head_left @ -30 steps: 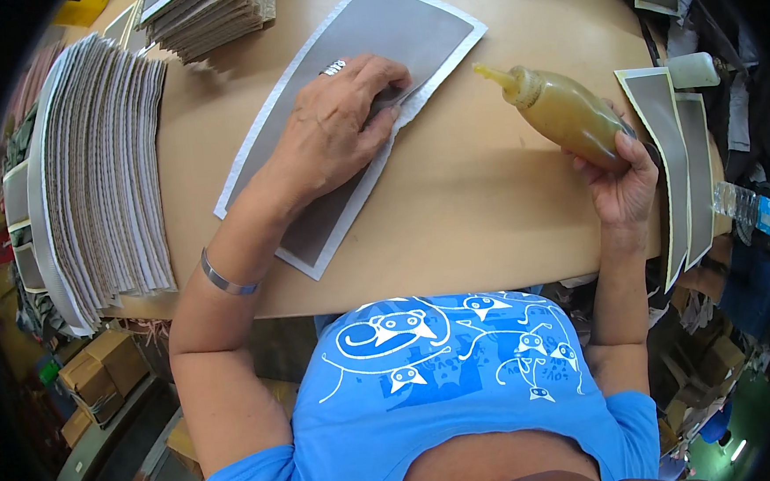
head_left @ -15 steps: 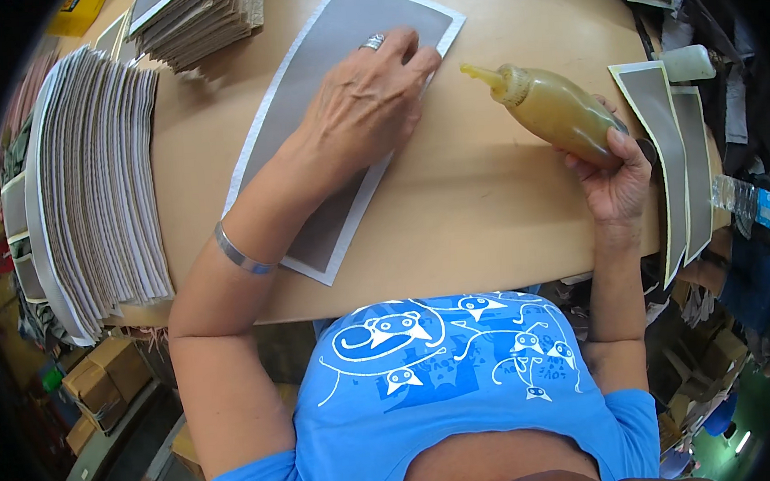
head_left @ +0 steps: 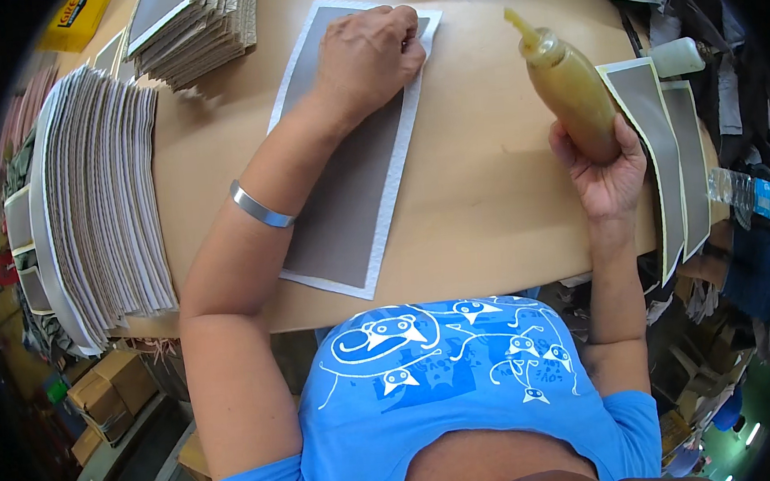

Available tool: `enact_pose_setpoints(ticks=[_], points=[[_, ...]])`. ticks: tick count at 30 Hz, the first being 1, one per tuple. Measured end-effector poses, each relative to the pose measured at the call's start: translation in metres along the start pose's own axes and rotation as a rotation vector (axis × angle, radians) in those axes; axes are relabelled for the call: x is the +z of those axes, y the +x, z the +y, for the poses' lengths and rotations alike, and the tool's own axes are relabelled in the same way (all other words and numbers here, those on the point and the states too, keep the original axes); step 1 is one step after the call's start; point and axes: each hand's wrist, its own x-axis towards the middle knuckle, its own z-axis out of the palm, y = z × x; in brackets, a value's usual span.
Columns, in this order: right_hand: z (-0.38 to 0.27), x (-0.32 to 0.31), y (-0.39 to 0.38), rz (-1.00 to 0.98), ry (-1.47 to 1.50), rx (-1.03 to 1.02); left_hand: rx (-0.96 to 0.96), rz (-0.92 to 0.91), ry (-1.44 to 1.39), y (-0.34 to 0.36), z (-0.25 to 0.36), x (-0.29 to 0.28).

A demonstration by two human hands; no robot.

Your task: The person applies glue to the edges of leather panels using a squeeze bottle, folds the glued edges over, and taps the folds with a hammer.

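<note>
A grey sheet with a white border (head_left: 356, 207) lies lengthwise on the tan table (head_left: 489, 216). My left hand (head_left: 369, 56) rests on the sheet's far end, fingers curled at its top right corner. Whether it pinches the edge I cannot tell. A silver bangle sits on that forearm. My right hand (head_left: 605, 170) grips a squeeze bottle of tan liquid (head_left: 570, 97) by its base. The bottle is held off to the right of the sheet, nozzle pointing up and away.
A long fanned stack of similar bordered sheets (head_left: 100, 196) fills the table's left side. Another stack (head_left: 196, 27) lies at the far left. Two sheets (head_left: 661, 144) hang over the right edge, beside a white bottle (head_left: 678, 55) and a water bottle (head_left: 743, 192).
My left hand has slid up the sheet from its middle to the far corner. The sheet now lies straighter, and the bottle has tipped from pointing left to nearly upright.
</note>
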Motion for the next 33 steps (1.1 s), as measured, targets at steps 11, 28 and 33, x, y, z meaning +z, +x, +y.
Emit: enact_pose_setpoints(ticks=[11,28,33], points=[[0.055,0.051,0.048,-0.090,0.125,0.109,-0.029,-0.137,-0.027,-0.036,0.022,-0.026],[0.089,0.053,0.057,-0.269,0.143,0.278,-0.055,-0.113,0.075,-0.099,0.028,-0.057],[0.095,0.066,0.055,-0.133,-0.062,0.207,-0.054,-0.033,0.059,-0.099,0.025,-0.053]])
